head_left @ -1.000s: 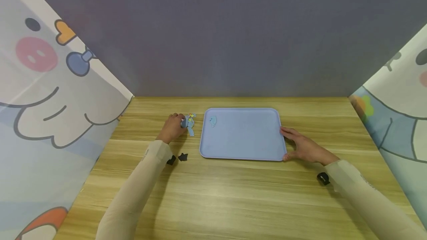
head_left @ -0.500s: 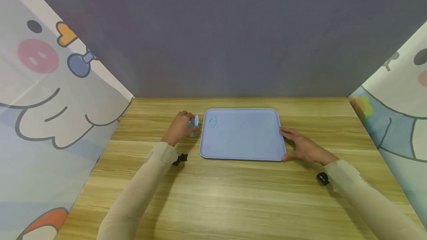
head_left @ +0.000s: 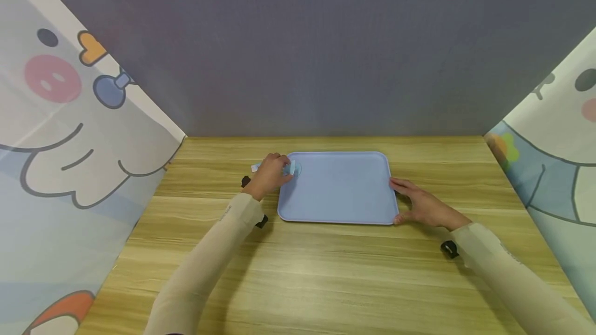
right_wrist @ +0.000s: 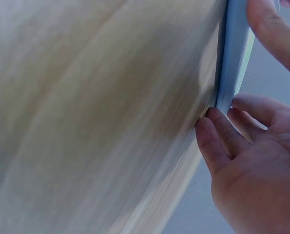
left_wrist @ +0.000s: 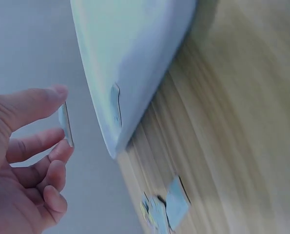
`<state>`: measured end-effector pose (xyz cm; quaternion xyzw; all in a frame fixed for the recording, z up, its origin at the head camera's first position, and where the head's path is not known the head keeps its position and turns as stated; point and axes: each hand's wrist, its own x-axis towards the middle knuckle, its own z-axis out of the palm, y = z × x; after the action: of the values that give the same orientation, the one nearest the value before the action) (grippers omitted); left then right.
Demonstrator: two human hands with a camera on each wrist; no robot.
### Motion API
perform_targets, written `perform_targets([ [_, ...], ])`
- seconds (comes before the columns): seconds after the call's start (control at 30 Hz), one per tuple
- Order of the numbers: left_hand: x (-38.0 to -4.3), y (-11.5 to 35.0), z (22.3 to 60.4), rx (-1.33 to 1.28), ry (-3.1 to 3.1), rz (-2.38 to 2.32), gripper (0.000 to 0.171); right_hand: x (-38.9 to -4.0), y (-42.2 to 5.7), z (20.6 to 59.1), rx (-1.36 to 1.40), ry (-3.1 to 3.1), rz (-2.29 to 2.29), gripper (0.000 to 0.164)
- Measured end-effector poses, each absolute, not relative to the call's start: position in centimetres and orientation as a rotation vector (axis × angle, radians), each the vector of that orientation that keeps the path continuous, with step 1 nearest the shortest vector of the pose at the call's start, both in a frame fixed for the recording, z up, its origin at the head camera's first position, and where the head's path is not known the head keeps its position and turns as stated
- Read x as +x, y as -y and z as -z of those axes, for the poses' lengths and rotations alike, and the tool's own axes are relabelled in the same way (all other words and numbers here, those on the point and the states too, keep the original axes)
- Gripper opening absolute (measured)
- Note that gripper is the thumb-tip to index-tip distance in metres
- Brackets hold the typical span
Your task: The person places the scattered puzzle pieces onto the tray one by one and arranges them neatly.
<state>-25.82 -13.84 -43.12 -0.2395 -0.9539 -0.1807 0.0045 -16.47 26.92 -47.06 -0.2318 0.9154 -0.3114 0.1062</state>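
Note:
In the head view my left hand (head_left: 268, 176) is over the left edge of a pale blue tray (head_left: 344, 190). Between thumb and fingertips it pinches a thin light-blue piece (left_wrist: 66, 125), perhaps a puzzle piece, held on edge above the tray. Another flat light-blue piece (left_wrist: 116, 105) lies in the tray near its left side, partly hidden by the hand in the head view. Several loose pieces (left_wrist: 176, 202) lie on the table left of the tray. My right hand (head_left: 426, 207) touches the tray's right edge, thumb near the front corner, fingers farther back.
The tray rests on a wood-grain table (head_left: 335, 273). A grey panel (head_left: 335, 50) rises behind the table, and cartoon-printed walls (head_left: 60, 169) stand on both sides. Black wrist gear (head_left: 449, 248) shows beside the right sleeve.
My left hand has lifted a light-blue piece from the group on the table and carried it right, over the tray's left edge. The right hand has stayed at the tray's right edge.

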Motion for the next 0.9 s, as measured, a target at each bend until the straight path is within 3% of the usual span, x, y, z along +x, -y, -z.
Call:
perform_targets([
  [0.5,-27.4,10.1,44.0,-0.755,3.129,0.315,0.032,-16.6,-27.0,47.1,-0.707,-2.704,0.922,0.104],
  [0.9,-28.3,8.2,44.4,-0.741,3.2,0.288,0.013,-16.7,-27.1,47.3,-0.673,-2.688,0.929,0.106],
])
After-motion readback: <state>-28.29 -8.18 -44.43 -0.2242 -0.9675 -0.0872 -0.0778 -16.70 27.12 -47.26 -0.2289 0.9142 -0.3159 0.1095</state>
